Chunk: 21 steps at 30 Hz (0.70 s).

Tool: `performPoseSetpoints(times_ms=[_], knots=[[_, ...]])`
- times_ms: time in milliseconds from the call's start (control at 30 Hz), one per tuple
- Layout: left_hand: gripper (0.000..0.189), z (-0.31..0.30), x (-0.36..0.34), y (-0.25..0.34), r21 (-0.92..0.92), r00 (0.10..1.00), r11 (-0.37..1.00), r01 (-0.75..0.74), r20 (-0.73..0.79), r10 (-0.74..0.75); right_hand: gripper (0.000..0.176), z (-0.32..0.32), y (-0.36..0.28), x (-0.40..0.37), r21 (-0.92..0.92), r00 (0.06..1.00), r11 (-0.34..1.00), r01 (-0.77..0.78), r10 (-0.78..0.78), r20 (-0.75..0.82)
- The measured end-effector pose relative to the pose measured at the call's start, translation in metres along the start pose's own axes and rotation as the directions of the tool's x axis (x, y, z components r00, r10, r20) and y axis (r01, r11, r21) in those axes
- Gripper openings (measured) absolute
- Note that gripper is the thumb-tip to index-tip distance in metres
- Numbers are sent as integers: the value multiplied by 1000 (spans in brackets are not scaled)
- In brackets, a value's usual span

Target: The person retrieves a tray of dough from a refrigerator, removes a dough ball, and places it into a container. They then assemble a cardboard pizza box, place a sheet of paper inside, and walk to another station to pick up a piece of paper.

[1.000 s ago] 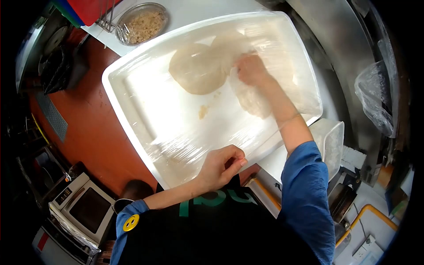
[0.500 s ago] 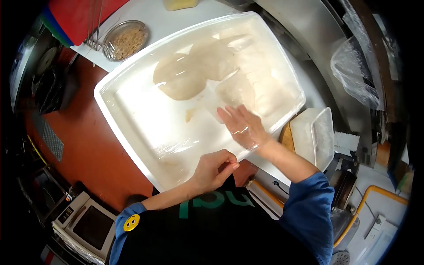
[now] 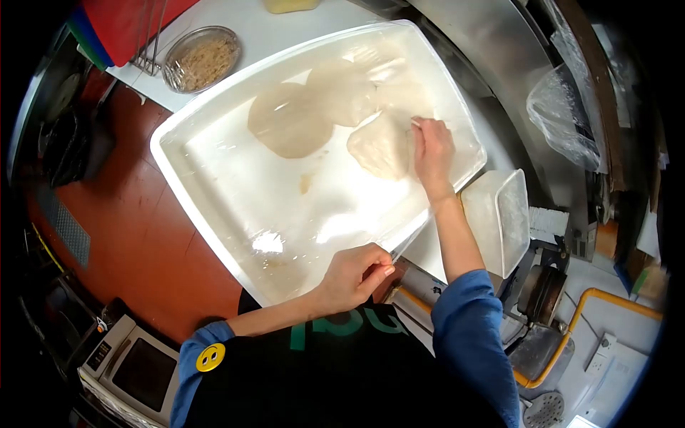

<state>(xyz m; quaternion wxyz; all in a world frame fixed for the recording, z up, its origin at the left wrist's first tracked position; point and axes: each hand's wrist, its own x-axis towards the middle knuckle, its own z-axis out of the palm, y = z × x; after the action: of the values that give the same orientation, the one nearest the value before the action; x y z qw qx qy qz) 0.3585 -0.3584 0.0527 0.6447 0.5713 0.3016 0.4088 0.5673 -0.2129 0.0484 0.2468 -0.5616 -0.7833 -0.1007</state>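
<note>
A large white tub (image 3: 214,235) holds several pale, flattened dough pieces (image 3: 291,121) toward its far and right side. Clear plastic wrap (image 3: 389,68) stretches over part of it, with glare streaks. One dough piece (image 3: 378,146) by my right hand shows more plainly than the others. My right hand (image 3: 433,153) is closed in a pinch above the tub's right side, apparently on the wrap; the fingertips partly hide what they grip. Near the front rim, my left hand (image 3: 357,274) pinches the wrap's edge between thumb and bent fingers.
A metal bowl of shredded food (image 3: 203,60) stands on the white counter behind the tub. To the right is a clear plastic container (image 3: 503,221). Bunched plastic (image 3: 564,118) hangs at the far right. Red floor (image 3: 157,228) shows at left.
My right hand has moved away from me and to the right, from open and flat to pinching. The wrap's glare has shifted, and the nearest dough shows clearer. My left hand has barely moved.
</note>
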Motion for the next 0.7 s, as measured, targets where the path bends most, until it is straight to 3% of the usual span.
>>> performPoseSetpoints(times_ms=[133,700], knots=[[7,1,-2,-3,22,999,999,29,13,-29,9,17,9,12,7,999,1000,4,-4,-41],[10,-1,2,-7,36,999,999,33,2,-33,11,28,17,15,-19,990,1000,1,2,142]])
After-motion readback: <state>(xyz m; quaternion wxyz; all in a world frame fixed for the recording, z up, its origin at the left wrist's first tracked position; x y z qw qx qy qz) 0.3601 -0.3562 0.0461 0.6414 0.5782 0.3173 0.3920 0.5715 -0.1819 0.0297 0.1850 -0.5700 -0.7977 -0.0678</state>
